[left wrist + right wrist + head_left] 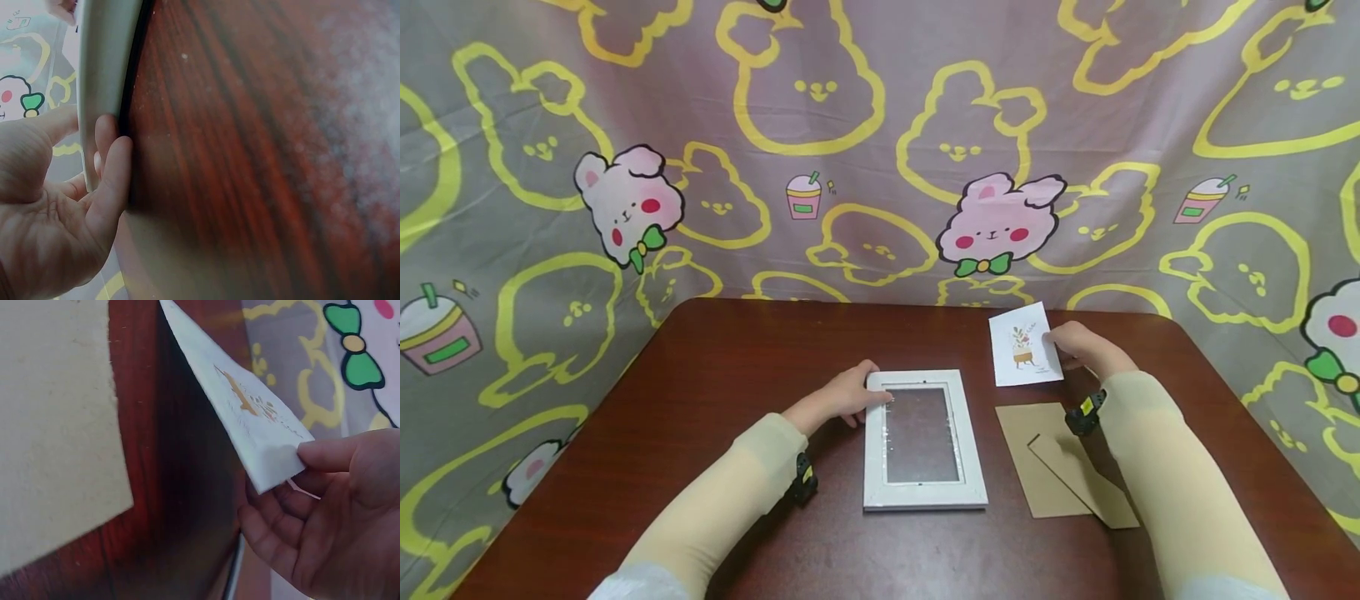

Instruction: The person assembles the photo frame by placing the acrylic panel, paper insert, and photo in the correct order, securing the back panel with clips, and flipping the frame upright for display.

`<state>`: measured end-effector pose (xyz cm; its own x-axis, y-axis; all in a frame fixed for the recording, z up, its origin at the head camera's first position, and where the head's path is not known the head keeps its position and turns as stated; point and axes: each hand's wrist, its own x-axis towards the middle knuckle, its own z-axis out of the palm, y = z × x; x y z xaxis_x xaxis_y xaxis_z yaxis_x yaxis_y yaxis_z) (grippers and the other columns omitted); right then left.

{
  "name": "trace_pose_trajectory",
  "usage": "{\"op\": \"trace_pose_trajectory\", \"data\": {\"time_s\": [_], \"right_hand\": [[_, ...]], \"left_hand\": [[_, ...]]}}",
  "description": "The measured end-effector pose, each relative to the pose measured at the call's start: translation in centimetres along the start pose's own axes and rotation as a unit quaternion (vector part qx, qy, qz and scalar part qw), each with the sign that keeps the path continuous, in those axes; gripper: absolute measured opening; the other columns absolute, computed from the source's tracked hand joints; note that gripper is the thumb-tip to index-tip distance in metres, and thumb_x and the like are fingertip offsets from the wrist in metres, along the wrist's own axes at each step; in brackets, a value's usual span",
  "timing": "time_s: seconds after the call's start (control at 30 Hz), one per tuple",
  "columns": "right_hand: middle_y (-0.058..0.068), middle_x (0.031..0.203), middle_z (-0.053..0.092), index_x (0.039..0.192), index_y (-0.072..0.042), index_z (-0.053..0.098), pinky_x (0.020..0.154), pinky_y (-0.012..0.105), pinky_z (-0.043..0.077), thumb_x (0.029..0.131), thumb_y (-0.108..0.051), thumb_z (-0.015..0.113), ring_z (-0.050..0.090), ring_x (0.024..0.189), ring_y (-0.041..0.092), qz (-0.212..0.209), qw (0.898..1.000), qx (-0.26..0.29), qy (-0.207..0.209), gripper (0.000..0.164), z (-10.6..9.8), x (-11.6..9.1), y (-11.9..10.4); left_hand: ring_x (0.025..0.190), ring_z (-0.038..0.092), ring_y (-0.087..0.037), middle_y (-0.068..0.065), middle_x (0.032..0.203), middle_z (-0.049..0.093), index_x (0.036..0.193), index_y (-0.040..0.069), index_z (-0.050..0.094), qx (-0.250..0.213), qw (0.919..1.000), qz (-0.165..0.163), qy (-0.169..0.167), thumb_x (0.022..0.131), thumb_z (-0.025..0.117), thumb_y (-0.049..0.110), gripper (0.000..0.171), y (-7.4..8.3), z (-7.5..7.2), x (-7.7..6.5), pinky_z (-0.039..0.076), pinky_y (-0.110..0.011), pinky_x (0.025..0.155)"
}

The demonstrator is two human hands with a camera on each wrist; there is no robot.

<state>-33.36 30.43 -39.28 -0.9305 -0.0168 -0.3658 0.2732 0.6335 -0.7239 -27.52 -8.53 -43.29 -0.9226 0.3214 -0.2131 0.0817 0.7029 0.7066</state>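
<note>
Cream sleeves (pixel 730 504) cover both arms, which reach from the near edge of the table (pixel 752 350) toward its far edge. The left hand (pixel 847 393) grips the white frame (pixel 925 497) by its left side, close to the frame's far left corner. Its thumb lies over the top of the rim, and its other fingers bend against the outer side. The right hand (pixel 1078 346) is farther out and pinches the white card (pixel 1022 346) by its right edge, thumb on the picture side and fingers behind.

The frame lies around the middle of the table, flat or nearly so. Its long sides run from the near edge toward the far edge. The card is near the far edge, right of the middle. It is tilted, and its plant picture stands the right way up for the person. I cannot tell if the card touches the table.

The brown board (pixel 1041 483) lies just right of the frame, longer from near to far than across. A stand leg (pixel 1086 479) slants over it and pokes past its near edge, toward the table's near right corner. Only a thin strip of wood shows between frame and board. A wide stretch shows between the left arm and the table's left edge.
</note>
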Motion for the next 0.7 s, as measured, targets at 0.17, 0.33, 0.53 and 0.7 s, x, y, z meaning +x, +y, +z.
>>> {"op": "trace_pose_trajectory", "data": {"time_s": [0.17, 0.33, 0.53, 0.7], "right_hand": [[0.006, 0.077, 0.061, 0.119, 0.021, 0.046, 0.066, 0.036, 0.052, 0.1, -0.009, 0.035, 0.059, 0.067, 0.014, -0.034, 0.999, 0.034, 0.023, 0.038, -0.1, -0.1, -0.7], [0.003, 0.069, 0.062, 0.12, 0.026, 0.044, 0.057, 0.033, 0.053, 0.101, -0.008, 0.036, 0.059, 0.058, 0.011, -0.081, 0.996, 0.025, 0.024, 0.04, -0.3, -1.2, -1.9], [0.006, 0.073, 0.063, 0.126, 0.027, 0.041, 0.055, 0.03, 0.053, 0.102, -0.01, 0.038, 0.059, 0.057, 0.011, -0.115, 0.993, 0.008, 0.039, 0.044, -0.2, -2.9, -3.9], [0.002, 0.063, 0.053, 0.117, 0.02, 0.051, 0.048, 0.026, 0.046, 0.104, -0.016, 0.039, 0.05, 0.051, 0.011, -0.123, 0.991, 0.0, 0.053, 0.04, 0.0, -4.0, -5.0]], "left_hand": [[0.059, 0.061, -0.022, -0.01, 0.087, 0.058, 0.125, 0.008, 0.047, -0.002, 1.0, 0.001, 0.0, 0.091, 0.07, 0.031, 0.047, -0.1, 0.0, -0.2, 0.053, -0.034, 0.047], [0.059, 0.061, -0.023, -0.01, 0.088, 0.058, 0.125, 0.007, 0.047, -0.003, 1.0, -0.001, 0.0, 0.091, 0.07, 0.031, 0.048, -0.2, 0.0, -0.3, 0.053, -0.034, 0.047], [0.06, 0.061, -0.023, -0.01, 0.088, 0.058, 0.125, 0.007, 0.047, -0.007, 1.0, -0.002, 0.0, 0.091, 0.07, 0.03, 0.048, -0.1, -0.1, -0.2, 0.053, -0.034, 0.047], [0.059, 0.061, -0.023, -0.009, 0.087, 0.059, 0.124, 0.008, 0.047, -0.009, 1.0, -0.002, -0.002, 0.091, 0.07, 0.03, 0.046, -0.1, -0.1, 0.0, 0.053, -0.034, 0.048]]}}
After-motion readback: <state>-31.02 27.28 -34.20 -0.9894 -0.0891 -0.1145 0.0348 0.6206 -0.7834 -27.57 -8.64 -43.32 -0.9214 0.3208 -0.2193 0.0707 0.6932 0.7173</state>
